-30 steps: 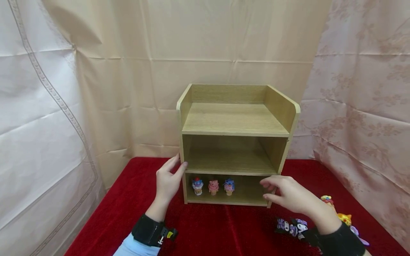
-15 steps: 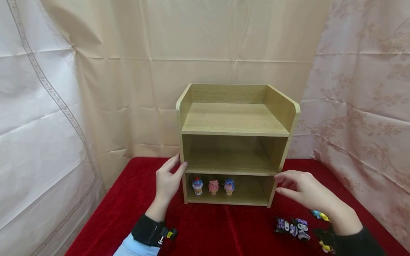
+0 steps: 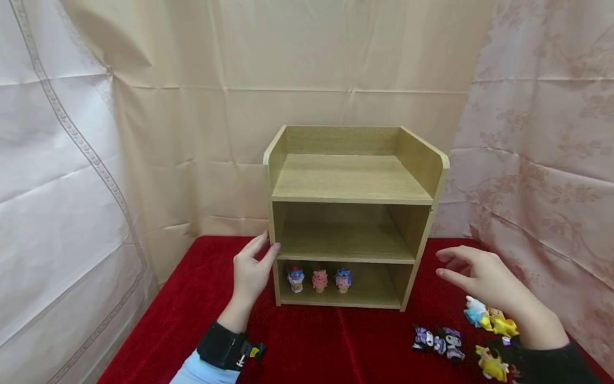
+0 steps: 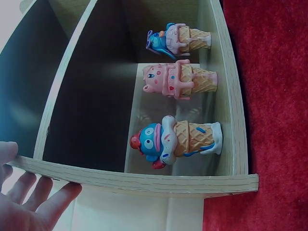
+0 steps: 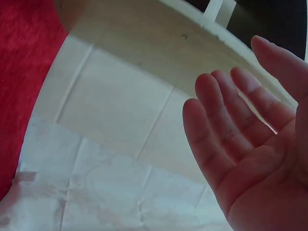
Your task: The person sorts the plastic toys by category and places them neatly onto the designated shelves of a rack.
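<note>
A light wooden shelf unit (image 3: pixel 352 178) stands upright on the red cloth. My left hand (image 3: pixel 250 269) holds its left side panel, thumb at the front edge and fingers along the outer face. In the bottom compartment three ice-cream-cone figurines stand in a row: a blue-headed one with a red top (image 4: pixel 153 139), a pink one (image 4: pixel 179 79) and a blue-and-pink one (image 4: pixel 178 39). To the right of the unit, my right hand (image 3: pixel 484 274) hovers with loosely bent fingers and nothing in it. In the right wrist view its palm (image 5: pixel 260 178) shows bare.
Purple-and-black figurines (image 3: pixel 437 341) lie on the cloth in front of the unit's right side. Several yellow and blue toys (image 3: pixel 491 318) lie near my right forearm, which partly hides them; another yellow one (image 3: pixel 491 364) is closer. Beige curtains (image 3: pixel 336 58) hang behind.
My right hand has moved rightward, from the front of the bottom compartment to beside the unit, uncovering toys on the right. The left hand, shelf unit and cone figurines have stayed put.
</note>
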A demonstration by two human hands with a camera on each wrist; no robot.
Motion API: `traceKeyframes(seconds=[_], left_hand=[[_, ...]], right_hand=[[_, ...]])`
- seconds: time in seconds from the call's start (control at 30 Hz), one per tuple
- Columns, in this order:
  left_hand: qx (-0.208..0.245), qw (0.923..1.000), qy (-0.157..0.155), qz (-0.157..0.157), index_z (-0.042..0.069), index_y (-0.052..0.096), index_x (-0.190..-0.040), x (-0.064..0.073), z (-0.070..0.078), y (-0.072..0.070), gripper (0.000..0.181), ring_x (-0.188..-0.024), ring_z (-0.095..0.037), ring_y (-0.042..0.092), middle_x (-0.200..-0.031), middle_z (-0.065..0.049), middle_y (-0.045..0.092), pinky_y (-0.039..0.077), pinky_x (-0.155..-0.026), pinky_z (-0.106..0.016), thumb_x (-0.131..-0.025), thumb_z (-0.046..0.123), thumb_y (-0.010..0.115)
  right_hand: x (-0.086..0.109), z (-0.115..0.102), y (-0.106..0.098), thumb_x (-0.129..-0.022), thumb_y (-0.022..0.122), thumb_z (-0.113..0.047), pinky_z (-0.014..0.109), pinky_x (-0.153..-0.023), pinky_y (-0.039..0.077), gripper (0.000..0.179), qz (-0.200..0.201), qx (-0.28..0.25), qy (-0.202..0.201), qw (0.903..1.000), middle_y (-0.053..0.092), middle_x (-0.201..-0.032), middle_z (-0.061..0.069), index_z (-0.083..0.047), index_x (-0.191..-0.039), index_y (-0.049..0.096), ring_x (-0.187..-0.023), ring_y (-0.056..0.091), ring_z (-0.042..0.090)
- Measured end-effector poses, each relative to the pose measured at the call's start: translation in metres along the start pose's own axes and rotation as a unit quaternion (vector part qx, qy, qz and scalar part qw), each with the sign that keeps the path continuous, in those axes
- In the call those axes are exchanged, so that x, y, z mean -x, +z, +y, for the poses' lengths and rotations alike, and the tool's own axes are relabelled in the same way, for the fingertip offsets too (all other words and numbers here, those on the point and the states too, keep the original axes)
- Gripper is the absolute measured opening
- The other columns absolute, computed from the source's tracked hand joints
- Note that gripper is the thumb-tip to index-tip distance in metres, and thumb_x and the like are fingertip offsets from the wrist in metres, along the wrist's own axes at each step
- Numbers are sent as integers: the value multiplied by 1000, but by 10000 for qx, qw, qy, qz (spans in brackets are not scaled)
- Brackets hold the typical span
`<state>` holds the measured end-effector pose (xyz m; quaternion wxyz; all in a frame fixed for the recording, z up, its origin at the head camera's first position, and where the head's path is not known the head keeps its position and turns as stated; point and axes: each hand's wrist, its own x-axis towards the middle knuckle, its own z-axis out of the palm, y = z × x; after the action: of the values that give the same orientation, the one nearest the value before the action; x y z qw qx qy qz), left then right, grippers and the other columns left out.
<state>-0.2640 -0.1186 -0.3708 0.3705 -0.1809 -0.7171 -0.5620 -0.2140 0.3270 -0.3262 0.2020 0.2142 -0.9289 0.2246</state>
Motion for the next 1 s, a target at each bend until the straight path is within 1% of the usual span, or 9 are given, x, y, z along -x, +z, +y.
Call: traceKeyframes(seconds=[0.1, 0.17, 0.3, 0.47, 0.7, 0.8, 0.93, 1.0], left_hand=[[43, 10000, 8, 4, -6, 64, -131, 0, 0, 0, 42, -110, -35, 68, -126, -22, 67, 50, -87, -13, -90, -6, 74], [60, 10000, 21, 10, -6, 64, -131, 0, 0, 0, 42, -110, -36, 68, -126, -22, 67, 49, -86, -11, -90, -6, 74], [72, 10000, 31, 12, -7, 64, -130, 0, 0, 1, 42, -110, -37, 68, -126, -23, 67, 49, -86, -10, -90, -7, 74], [93, 10000, 22, 8, -7, 64, -130, 0, 0, 1, 42, -110, -38, 68, -126, -23, 67, 49, -86, -11, -90, -7, 74], [118, 9999, 2, -37, -7, 64, -130, 0, -1, 1, 42, -109, -36, 68, -125, -23, 68, 50, -85, -11, -90, -7, 74], [148, 9999, 2, -71, 0, 65, -133, 0, -18, 1, 42, -111, -29, 68, -127, -16, 68, 51, -86, -14, -92, 1, 75], [146, 9998, 18, -102, 9, 66, -135, 0, -41, 2, 44, -113, -21, 68, -129, -6, 69, 54, -88, -21, -93, 12, 77], [126, 9999, 29, -86, 9, 66, -135, 0, -42, 2, 44, -112, -20, 68, -128, -6, 69, 54, -89, -23, -93, 11, 77]], right_hand=[[2, 7, -3, -88, 82, -19, 28, -64, 56, 28, 149, 107, 99, 9998, 73, -94, -4, -10, -113, 73, -79, 65, 0], [2, 12, -5, -89, 82, -20, 27, -63, 56, 29, 178, 135, 186, 9996, 73, -94, -3, -10, -113, 72, -78, 65, 1], [4, 24, -7, -90, 81, -24, 28, -61, 55, 32, 121, 139, 454, 9988, 74, -95, 2, -8, -116, 71, -76, 67, 6], [6, 39, -7, -92, 79, -27, 28, -61, 54, 38, 40, 197, 761, 9969, 75, -98, 8, -5, -120, 69, -78, 70, 15], [11, 55, -5, -91, 80, -29, 28, -60, 52, 40, 114, 263, 961, 9950, 75, -94, 9, -3, -120, 69, -77, 66, 8], [12, 60, -5, -91, 80, -29, 28, -60, 52, 41, 144, 246, 987, 9947, 75, -94, 10, -2, -119, 69, -78, 66, 6], [14, 65, -5, -92, 79, -28, 28, -61, 53, 42, 27, 210, 1079, 9939, 75, -96, 14, 0, -121, 68, -80, 68, 12], [14, 67, -6, -93, 77, -29, 29, -62, 53, 44, -79, 222, 1151, 9931, 75, -98, 15, 2, -122, 67, -82, 70, 19]])
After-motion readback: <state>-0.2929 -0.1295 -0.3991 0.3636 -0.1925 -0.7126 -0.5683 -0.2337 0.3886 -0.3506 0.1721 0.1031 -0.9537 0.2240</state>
